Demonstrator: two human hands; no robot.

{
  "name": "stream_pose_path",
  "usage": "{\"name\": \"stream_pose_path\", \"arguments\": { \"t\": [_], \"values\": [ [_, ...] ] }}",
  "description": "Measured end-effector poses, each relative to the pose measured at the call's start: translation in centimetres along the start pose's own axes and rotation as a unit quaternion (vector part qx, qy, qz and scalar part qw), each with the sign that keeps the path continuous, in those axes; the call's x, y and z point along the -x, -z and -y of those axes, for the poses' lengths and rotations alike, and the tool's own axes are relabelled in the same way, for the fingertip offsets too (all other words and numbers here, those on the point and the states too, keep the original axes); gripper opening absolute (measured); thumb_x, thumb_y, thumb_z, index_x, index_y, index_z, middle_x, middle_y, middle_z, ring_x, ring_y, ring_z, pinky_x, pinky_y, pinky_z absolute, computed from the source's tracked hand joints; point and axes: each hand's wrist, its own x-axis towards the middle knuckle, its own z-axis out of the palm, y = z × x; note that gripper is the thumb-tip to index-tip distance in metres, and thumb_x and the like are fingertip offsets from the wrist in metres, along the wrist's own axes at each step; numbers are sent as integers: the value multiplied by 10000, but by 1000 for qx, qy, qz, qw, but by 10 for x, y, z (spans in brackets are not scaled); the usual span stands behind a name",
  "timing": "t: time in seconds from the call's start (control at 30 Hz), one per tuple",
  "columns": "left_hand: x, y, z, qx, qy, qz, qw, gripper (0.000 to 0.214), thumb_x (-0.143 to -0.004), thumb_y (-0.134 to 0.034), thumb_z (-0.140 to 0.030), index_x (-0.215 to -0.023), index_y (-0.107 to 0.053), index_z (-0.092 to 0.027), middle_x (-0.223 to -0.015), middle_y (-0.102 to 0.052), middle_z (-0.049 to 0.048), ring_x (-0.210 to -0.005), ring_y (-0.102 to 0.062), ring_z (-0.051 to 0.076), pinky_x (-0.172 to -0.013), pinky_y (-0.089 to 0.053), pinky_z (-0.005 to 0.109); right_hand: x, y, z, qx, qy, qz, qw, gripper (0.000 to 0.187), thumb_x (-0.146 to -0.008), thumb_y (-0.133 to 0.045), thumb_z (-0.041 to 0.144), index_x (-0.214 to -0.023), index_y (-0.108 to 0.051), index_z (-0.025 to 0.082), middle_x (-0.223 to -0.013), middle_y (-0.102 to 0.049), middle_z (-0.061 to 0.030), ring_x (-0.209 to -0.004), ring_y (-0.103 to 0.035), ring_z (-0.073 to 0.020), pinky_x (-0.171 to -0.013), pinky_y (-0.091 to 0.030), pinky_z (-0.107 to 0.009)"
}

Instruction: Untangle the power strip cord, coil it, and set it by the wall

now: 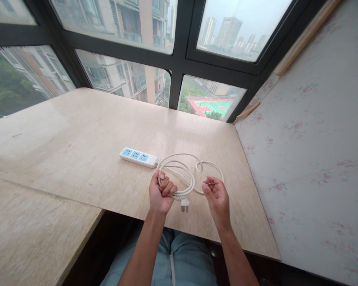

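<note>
My left hand [162,192] is closed around the looped white cord [193,179] of a power strip. The cord's plug [184,204] hangs just right of that fist, its flat prongs toward me. On the tabletop, beyond and left of the hand, lies the white power strip [138,157] with blue socket faces. My right hand [217,196] is over the right part of the cord, fingers loosely curled and thumb apart. I see nothing held between its fingertips. Part of the cord loop passes behind this hand.
The beige marbled tabletop [77,131] reaches to dark-framed windows [179,59]. A flowered wall [310,159] bounds it on the right. Nearest me, the top's front edge has a corner at the lower left, above my legs [187,258].
</note>
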Motion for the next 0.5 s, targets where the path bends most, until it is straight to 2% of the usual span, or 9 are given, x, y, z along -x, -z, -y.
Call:
{"name": "stream_pose_path", "arguments": {
  "t": [0.07, 0.13, 0.23, 0.33, 0.43, 0.5],
  "values": [
    [4, -3, -2, -35, 41, 10, 999, 455, -1000, -312, -326, -611, -483, -165, -430, -78, -102, -342, -43, 51, -360, -104, 181, -12, 5, 9, 64, 83, -10, 994, 329, -857, -626, 379, -1134, -576, 210, -1058, -626, -87, -940, -607, -203, -803, -504, -372],
    [8, -7, -5, -61, 79, 34, 994, 485, -1001, -310, -388, -605, -480, -166, -422, -71, -105, -351, -17, 50, -349, -109, 172, -27, 9, 18, 114, 158, 7, 981, 342, -868, -614, 360, -1179, -573, 226, -1169, -610, -103, -1052, -584, -227, -868, -486, -408],
    [14, -10, -10, -83, 121, 86, 985, 544, -977, -283, -524, -610, -470, -168, -413, -75, -113, -357, 11, 41, -332, -131, 153, -50, 10, 29, 133, 210, 50, 967, 376, -860, -632, 366, -1217, -588, 252, -1262, -593, -95, -1184, -528, -248, -978, -437, -451],
    [19, -11, -17, -82, 142, 128, 978, 567, -958, -240, -577, -615, -448, -176, -410, -68, -116, -359, 38, 36, -319, -143, 144, -63, 9, 30, 69, 138, 129, 980, 268, -867, -631, 401, -1080, -685, 248, -1097, -679, -80, -1027, -614, -235, -941, -469, -434],
    [20, -10, -22, -70, 142, 136, 978, 556, -961, -231, -572, -607, -416, -185, -411, -48, -119, -365, 66, 35, -312, -138, 140, -63, 10, 23, -34, 23, 175, 984, 265, -849, -647, 442, -986, -720, 227, -908, -711, -66, -737, -640, -186, -741, -536, -377],
    [19, -8, -24, -67, 137, 130, 980, 547, -962, -243, -567, -603, -405, -187, -412, -42, -120, -367, 75, 34, -310, -136, 138, -58, 11, 19, -98, -35, 199, 974, 321, -826, -669, 470, -1018, -709, 216, -906, -706, -67, -669, -628, -166, -658, -539, -350]
  ]
}}
